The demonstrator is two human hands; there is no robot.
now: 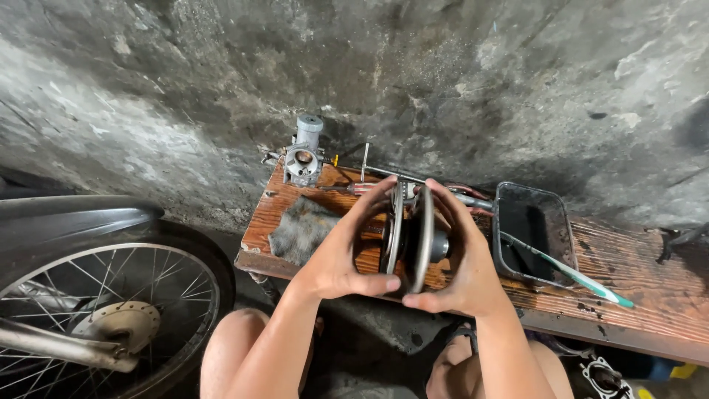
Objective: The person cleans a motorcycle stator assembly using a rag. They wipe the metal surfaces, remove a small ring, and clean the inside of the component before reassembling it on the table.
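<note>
Both my hands hold a metal pulley assembly (410,236) made of two round discs on a hub, seen edge on, above a wooden bench (635,292). My left hand (341,251) cups its left disc, thumb under the rim and fingers over the top. On the other side my right hand (459,258) wraps the right disc, thumb meeting the bottom edge. A narrow gap shows between the two discs.
A grey carburettor (303,157) stands at the bench's far left, beside a dirty rag (301,230). A black metal tray (533,233) with a green-white toothbrush (569,270) lies to the right. A spoked motorcycle wheel (103,310) is at the lower left. Rough concrete wall behind.
</note>
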